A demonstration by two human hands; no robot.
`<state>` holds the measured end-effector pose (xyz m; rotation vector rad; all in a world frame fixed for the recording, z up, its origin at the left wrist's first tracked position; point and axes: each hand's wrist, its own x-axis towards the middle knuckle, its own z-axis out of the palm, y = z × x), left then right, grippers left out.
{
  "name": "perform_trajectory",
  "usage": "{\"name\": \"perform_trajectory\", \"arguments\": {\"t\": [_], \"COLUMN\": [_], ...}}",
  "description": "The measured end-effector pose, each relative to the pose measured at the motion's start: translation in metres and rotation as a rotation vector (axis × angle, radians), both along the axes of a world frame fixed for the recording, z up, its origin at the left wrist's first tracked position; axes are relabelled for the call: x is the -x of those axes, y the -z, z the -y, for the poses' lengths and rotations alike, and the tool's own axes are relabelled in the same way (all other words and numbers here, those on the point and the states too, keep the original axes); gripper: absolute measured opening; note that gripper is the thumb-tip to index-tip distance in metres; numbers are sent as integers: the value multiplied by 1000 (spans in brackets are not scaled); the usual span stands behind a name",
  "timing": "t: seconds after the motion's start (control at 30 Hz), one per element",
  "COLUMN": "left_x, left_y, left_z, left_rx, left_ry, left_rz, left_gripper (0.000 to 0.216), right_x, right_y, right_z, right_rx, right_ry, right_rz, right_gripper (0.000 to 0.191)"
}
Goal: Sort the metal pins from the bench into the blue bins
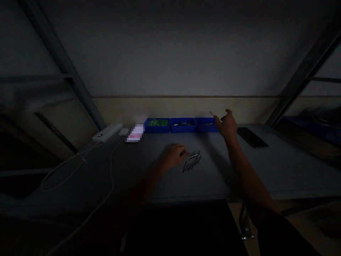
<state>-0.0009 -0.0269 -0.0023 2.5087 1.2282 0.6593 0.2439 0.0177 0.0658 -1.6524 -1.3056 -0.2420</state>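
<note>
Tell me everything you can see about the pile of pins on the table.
The pins are a loose heap of thin grey metal-looking rods, lying flat and crossed on the table near its front middle. The left hand rests at their left edge, fingertips at the nearest ones; the dim light hides whether they touch. The blue bins stand apart behind them.
</note>
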Motion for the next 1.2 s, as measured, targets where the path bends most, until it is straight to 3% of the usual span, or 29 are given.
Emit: {"name": "perform_trajectory", "arguments": {"t": [0.1,0.2,0.3,0.47,0.6,0.97,1.2], "left_x": [0,0,0,5,13,20,17], "left_y": [-1,2,7,7,2,-3,0], "left_z": [1,1,-2,-10,-16,-18,-19], "left_rx": [-27,-52,-70,-34,-69,-37,73], "left_ry": [13,16,5,-119,-185,-196,-176], "left_rz": [-48,-59,-35,115,227,357,499], "left_gripper": [15,16,16,13,14,18,9], "right_x": [-16,-11,14,65,84,89,90], "right_y": [12,20,26,36,43,50,49], "right_z": [-2,4,10,23,33,32,32], "right_rx": [46,39,127,318,343,339,343], "right_ry": [54,-23,-227,-770,-957,-940,-784], "right_rz": [-26,-48,-48,102,153,194,207], "right_gripper": [58,55,45,23,17,13,20]}}
